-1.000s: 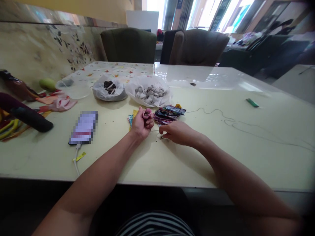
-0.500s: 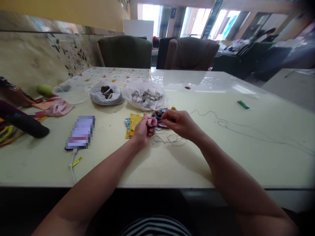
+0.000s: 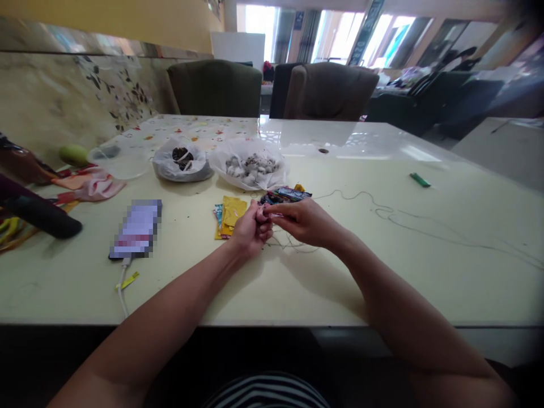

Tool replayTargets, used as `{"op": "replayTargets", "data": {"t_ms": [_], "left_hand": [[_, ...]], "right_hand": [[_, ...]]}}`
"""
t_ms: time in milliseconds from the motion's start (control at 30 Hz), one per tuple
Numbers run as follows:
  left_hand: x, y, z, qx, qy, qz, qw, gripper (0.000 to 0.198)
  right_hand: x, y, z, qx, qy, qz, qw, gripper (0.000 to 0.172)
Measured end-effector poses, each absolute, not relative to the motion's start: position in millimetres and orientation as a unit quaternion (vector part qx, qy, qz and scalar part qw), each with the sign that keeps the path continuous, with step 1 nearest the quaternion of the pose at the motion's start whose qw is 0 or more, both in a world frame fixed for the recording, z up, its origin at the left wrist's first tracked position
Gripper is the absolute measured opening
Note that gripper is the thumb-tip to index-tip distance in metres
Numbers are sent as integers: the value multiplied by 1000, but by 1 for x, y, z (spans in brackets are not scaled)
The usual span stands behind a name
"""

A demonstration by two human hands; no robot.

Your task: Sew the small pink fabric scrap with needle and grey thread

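Note:
My left hand (image 3: 250, 231) is closed around a small pink cloth pouch (image 3: 262, 213), its open mouth facing up and right. At that mouth are the pinched thumb and forefinger of my right hand (image 3: 300, 220); what they hold, if anything, is too small to make out. Just behind the hands lies a pile of dark patterned cloth pieces (image 3: 289, 195). To the left of my left hand are flat yellow cloth pieces (image 3: 233, 212), with a bluish piece (image 3: 218, 213) beside them. A loose thin cord (image 3: 293, 245) coils on the table under my right hand.
Behind the hands stand a plastic bag of white fluffy stuffing (image 3: 250, 167) and a bag with dark contents (image 3: 182, 161). At left lie a phone (image 3: 138, 229) on a cable, a dark bottle-like object (image 3: 55, 218) and pink cloth (image 3: 96, 184). A green lighter-like item (image 3: 420, 180) lies right.
My right hand has moved left and slightly down, so its fingertips now meet the pink pouch's mouth. The left hand keeps its hold, and more of the dark cloth pile shows.

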State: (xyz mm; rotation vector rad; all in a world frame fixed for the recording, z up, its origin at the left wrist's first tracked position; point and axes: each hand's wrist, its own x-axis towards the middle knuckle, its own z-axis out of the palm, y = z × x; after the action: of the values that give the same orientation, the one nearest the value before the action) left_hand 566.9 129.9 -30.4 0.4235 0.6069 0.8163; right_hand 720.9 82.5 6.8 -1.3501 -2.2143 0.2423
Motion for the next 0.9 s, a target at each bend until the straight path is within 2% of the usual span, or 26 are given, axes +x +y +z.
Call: {"op": "replayTargets", "data": {"t_ms": [167, 367, 500, 733, 900], "left_hand": [[569, 131, -33, 206, 281, 384, 855, 48], [567, 131, -31, 224, 286, 406, 839, 52], [567, 130, -30, 234, 293, 417, 828, 55], [569, 130, -31, 240, 308, 408, 825, 48], [566, 132, -29, 228, 292, 413, 832, 53]], "right_hand": [[715, 85, 1, -509, -829, 101, 207, 24], [719, 85, 3, -503, -807, 96, 295, 27], [718, 85, 4, -507, -800, 88, 309, 25], [713, 85, 2, -514, -824, 132, 201, 19], [717, 85, 2, -498, -801, 94, 319, 21]]}}
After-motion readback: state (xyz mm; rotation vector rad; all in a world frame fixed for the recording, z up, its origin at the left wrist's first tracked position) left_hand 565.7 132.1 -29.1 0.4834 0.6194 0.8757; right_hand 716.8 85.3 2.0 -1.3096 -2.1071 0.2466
